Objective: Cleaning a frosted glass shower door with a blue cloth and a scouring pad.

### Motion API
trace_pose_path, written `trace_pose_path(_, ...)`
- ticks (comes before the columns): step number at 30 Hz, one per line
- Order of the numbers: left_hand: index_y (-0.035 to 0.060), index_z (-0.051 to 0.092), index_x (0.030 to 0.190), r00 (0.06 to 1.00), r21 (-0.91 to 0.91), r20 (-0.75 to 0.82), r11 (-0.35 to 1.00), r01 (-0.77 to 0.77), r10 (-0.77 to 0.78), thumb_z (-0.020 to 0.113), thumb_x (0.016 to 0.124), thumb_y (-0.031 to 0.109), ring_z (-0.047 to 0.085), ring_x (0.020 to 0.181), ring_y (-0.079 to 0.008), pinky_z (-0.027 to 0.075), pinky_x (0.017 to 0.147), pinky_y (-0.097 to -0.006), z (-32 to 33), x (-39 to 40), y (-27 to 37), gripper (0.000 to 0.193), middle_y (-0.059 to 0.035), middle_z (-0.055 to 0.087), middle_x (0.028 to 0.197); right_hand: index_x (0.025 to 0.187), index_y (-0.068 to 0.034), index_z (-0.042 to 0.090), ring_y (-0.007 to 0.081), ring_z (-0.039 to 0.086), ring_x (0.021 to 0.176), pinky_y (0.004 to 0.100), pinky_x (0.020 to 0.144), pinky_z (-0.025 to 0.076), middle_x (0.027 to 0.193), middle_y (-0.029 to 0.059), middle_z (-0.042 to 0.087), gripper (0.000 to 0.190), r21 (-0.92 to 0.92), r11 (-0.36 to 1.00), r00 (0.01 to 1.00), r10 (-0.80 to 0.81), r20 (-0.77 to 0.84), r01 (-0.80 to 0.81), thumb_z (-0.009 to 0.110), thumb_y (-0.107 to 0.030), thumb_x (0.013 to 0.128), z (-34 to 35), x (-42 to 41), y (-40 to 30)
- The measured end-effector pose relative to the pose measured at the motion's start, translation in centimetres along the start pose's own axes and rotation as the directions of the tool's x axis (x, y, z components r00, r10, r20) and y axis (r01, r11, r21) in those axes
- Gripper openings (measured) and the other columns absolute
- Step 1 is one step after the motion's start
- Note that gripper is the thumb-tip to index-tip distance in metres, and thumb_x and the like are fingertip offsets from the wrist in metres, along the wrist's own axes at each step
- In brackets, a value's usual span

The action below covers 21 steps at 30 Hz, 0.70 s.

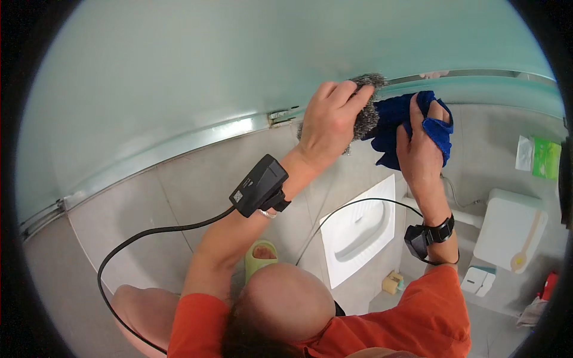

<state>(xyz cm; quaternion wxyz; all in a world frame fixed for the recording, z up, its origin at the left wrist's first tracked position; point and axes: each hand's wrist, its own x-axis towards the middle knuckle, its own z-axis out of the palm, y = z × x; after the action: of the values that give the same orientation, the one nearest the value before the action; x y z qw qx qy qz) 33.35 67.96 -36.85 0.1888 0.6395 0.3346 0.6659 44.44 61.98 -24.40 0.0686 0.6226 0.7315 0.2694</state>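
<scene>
My left hand (333, 118) grips a grey metallic scouring pad (367, 112), its fingers spread over the pad beside the lower metal rail (233, 129) of a frosted glass panel (179, 58). Just to the right, my right hand (423, 143) holds a dark blue cloth (391, 129), part of it wrapped around the fingers and the rest hanging to the left, close to the scouring pad. Whether pad and cloth touch is unclear. Both wrists carry black strapped devices with cables.
A white squat toilet (362, 232) is set in the tiled floor (147, 192). At the right are a white cistern (510, 228), a green packet (546, 159), a small white box (478, 281) and a yellow item (392, 283). My bent knee and a foot in a green slipper (261, 259) are below.
</scene>
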Motion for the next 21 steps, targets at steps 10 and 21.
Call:
trace_pose_path(10, 0.0042, 0.059, 0.108, 0.997, 0.075, 0.062, 0.996, -0.050, 0.046, 0.054, 0.069, 0.004, 0.048, 0.075, -0.0209, 0.045, 0.065, -0.0312, -0.4, 0.3, 0.5, 0.039, -0.0039, 0.049, 0.082, 0.120, 0.006, 0.048, 0.0399, 0.042, 0.108, 0.0464, 0.094, 0.035, 0.116, 0.0226, 0.044, 0.057, -0.006, 1.000, 1.000, 0.000, -0.018, 0.000, 0.066, -0.008, 0.067, 0.5, -0.1, -0.1)
trace_pose_path(21, 0.0088, 0.058, 0.115, 0.926, 0.193, 0.293, 0.963, 0.186, -0.237, 0.054, 0.071, -0.003, 0.049, 0.083, -0.0277, 0.045, 0.073, -0.0366, -6.3, -7.7, -3.7, 0.046, -0.0090, 0.052, 0.092, 0.121, -0.010, 0.057, 0.0303, 0.053, 0.101, 0.0425, 0.090, 0.038, 0.115, 0.0123, 0.058, 0.048, -0.450, 0.864, 0.810, -0.424, -0.406, 0.227, 0.060, -0.023, 0.075, -8.7, 4.0, 2.7)
